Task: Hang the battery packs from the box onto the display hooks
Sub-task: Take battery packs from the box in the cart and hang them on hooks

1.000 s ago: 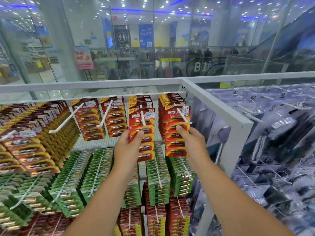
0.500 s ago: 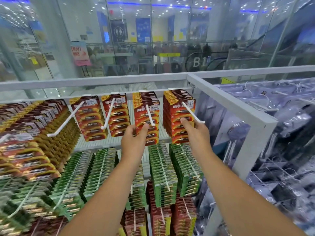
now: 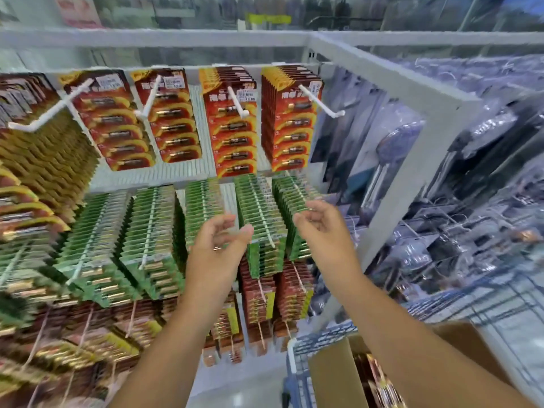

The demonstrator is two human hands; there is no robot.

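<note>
Head view: left hand (image 3: pixel 219 245) and right hand (image 3: pixel 322 228) both empty, fingers loosely curled, raised before green packs (image 3: pixel 259 213)

Red packs (image 3: pixel 290 119) hang on top-row hooks (image 3: pixel 322 104); more packs (image 3: pixel 372 381) in box (image 3: pixel 329 369), lower right

Likely handling: light, stiff card with blister, bends at edges; pinch near top by hang hole

Obstacles: hook tips jut out, rows tightly crowded, white frame post (image 3: pixel 391 219) just right, cart rim (image 3: pixel 291 357) beside box
</note>
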